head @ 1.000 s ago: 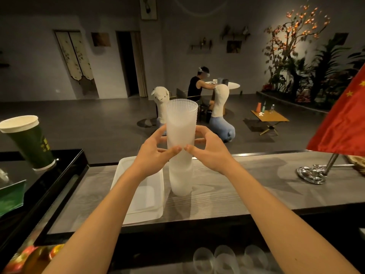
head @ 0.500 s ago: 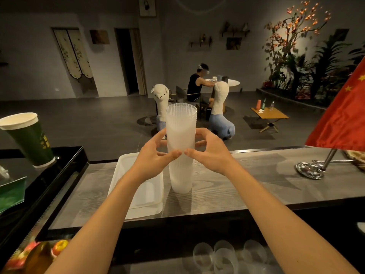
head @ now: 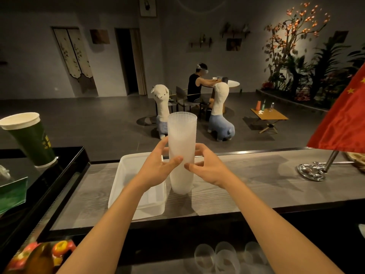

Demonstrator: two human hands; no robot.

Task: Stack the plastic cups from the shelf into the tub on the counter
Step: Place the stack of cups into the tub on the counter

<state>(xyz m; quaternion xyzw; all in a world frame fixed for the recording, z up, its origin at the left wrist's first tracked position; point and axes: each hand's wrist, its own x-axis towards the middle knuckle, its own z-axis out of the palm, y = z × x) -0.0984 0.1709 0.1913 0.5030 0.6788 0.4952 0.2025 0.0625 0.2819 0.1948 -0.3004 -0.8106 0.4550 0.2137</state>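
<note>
Bare left hand: slender fingers, uncovered to wrist. Bare right hand: same build, uncovered. Slim bare left forearm: uncovered from wrist to lower frame edge. Slim bare right forearm: likewise uncovered along full visible length.

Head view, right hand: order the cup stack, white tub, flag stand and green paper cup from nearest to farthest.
1. cup stack, held in the right hand.
2. white tub, just left of the cup stack.
3. flag stand, far right.
4. green paper cup, far left.
</note>
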